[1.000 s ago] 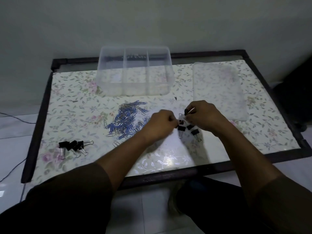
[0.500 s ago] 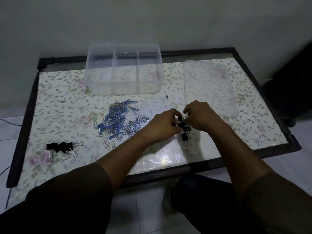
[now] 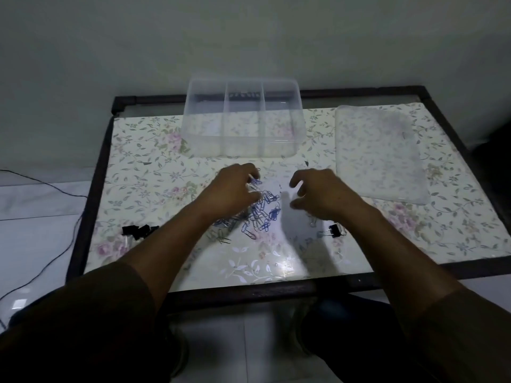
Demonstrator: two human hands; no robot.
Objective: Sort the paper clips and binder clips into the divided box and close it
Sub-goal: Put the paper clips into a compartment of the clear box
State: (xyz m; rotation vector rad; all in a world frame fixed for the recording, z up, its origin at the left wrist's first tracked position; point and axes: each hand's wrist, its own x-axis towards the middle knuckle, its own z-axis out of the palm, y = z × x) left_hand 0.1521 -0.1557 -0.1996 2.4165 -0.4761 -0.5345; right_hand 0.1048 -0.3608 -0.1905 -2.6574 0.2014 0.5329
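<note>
Blue paper clips (image 3: pixel 261 214) lie heaped under our left hand (image 3: pixel 235 189) — its curled fingers are in the pile, grip unclear. Our right hand (image 3: pixel 318 193) hovers spread, empty; divided box (image 3: pixel 243 120) sits beyond both.

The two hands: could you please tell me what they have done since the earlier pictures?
Both hands have let go of the black binder clips they were handling together. The left hand has moved onto the pile of blue paper clips; the right hand hovers, fingers curled, holding nothing. The box, the lid and the other binder clips stayed put.
</note>
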